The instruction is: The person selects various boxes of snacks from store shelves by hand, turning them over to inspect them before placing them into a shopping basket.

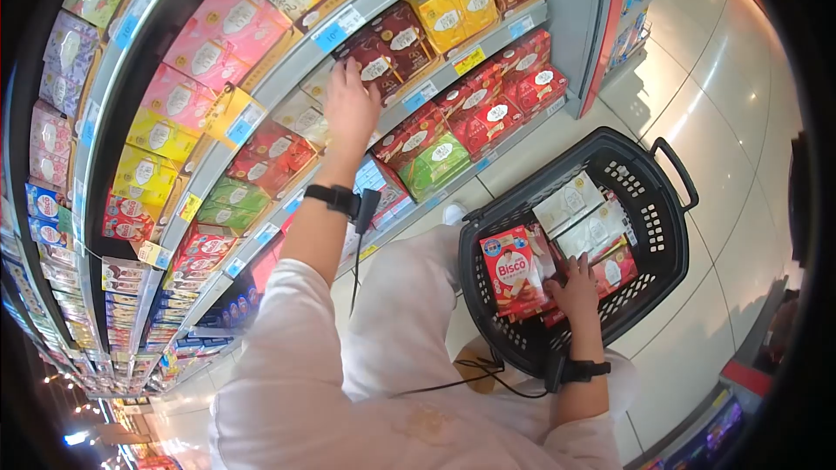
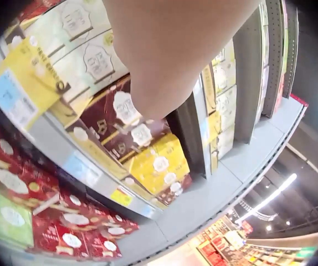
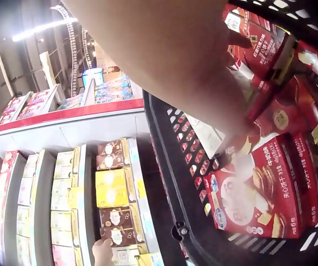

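My left hand (image 1: 353,109) reaches to the shelf, its fingers extended at the edge of dark brown biscuit boxes (image 1: 374,65). In the left wrist view the forearm and hand cover part of these brown boxes (image 2: 114,108); the fingertips are hidden. My right hand (image 1: 575,293) is down inside a black shopping basket (image 1: 488,226), fingers spread over the packed boxes. Beside it lie a red Bisco box (image 1: 512,270), pale white boxes (image 1: 579,213) and a red box (image 1: 616,270). In the right wrist view the Bisco box (image 3: 253,194) stands near the basket wall.
Yellow boxes (image 1: 453,7) stand next to the brown ones on the shelf. Red boxes (image 1: 501,113) and a green box (image 1: 438,161) fill the lower shelf. Pink boxes (image 1: 231,26) are at the left. A cable (image 1: 435,387) hangs by my lap; tiled floor (image 1: 731,165) lies beyond the basket.
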Motion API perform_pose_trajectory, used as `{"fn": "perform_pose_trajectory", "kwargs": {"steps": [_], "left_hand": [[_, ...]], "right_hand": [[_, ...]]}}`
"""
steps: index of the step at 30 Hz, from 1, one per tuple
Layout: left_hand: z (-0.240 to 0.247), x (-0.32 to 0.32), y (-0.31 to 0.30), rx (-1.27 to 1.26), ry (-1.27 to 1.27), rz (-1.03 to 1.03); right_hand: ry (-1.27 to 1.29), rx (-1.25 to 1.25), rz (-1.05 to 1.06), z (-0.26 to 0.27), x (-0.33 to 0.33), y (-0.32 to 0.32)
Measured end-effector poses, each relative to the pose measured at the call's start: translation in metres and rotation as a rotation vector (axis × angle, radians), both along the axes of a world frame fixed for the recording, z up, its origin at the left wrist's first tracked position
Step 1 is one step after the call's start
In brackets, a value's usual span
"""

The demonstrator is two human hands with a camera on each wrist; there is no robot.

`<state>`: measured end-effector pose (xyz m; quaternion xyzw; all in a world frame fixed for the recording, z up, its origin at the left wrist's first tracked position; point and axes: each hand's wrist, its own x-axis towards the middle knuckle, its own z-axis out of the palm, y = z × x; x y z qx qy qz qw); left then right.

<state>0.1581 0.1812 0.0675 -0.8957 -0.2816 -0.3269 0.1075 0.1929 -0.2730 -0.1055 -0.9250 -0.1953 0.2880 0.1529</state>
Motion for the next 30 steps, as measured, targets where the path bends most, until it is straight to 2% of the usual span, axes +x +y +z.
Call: {"fn": "perform_pose_trajectory", "kwargs": {"steps": [1,4,5,6,8,9,11,12,14,15,18,20,21,22,25,27,29,30], "left_hand": [[0.007,0.0,0.007,0.04,0.104,0.091],[0.01,0.003,0.035,0.167,0.208,0.082],[0.004,0.002,0.046,0.326,0.183,0.029],[0.008,0.001,0.044,0.327,0.181,0.029],[0.02,0.001,0.032,0.12,0.265,0.064],[0.024,0.0,0.028,0.115,0.261,0.07],[0.032,-0.003,0.021,0.041,0.166,-0.043],[0.032,-0.007,0.023,0.033,0.157,-0.032],[0.032,-0.011,0.027,-0.042,0.126,-0.22],[0.035,-0.013,0.022,-0.046,0.112,-0.212],[0.056,-0.027,-0.016,-0.149,-0.044,-0.288],[0.077,-0.044,-0.058,-0.11,-0.13,-0.372],[0.085,-0.052,-0.081,-0.151,-0.151,-0.403],[0.091,-0.058,-0.103,-0.192,-0.17,-0.434],[0.079,-0.061,-0.153,-0.434,-0.207,-0.625],[0.059,-0.049,-0.182,-0.678,-0.171,-0.731],[0.041,-0.036,-0.213,-0.873,-0.148,-0.845],[0.029,-0.029,-0.226,-0.952,-0.146,-0.906]], "right_hand": [[0.008,-0.008,0.006,0.003,-0.001,0.001],[-0.007,0.064,0.001,0.001,-0.001,0.002],[-0.006,0.068,-0.004,-0.001,-0.002,0.002],[-0.02,0.105,-0.004,-0.003,-0.001,0.002],[-0.038,0.14,0.001,0.0,-0.002,0.005],[-0.033,0.168,0.002,0.006,-0.003,0.009],[-0.036,0.188,0.014,0.013,-0.005,0.014],[-0.024,0.214,0.028,0.01,-0.005,0.016],[-0.025,0.231,0.052,0.004,-0.006,0.018],[-0.033,0.267,0.074,-0.001,-0.006,0.018],[-0.07,0.297,0.131,0.021,-0.005,0.026],[0.084,0.514,0.129,0.033,-0.002,0.032],[-0.086,0.573,0.221,0.018,-0.002,0.031],[-0.083,0.572,0.219,0.02,-0.004,0.033],[0.219,0.998,-0.052,0.034,-0.012,0.044],[0.157,1.04,-0.117,0.058,-0.014,0.04],[-0.018,1.159,-0.187,0.067,-0.01,0.029],[-0.026,1.127,-0.252,0.076,-0.011,0.022]]}}
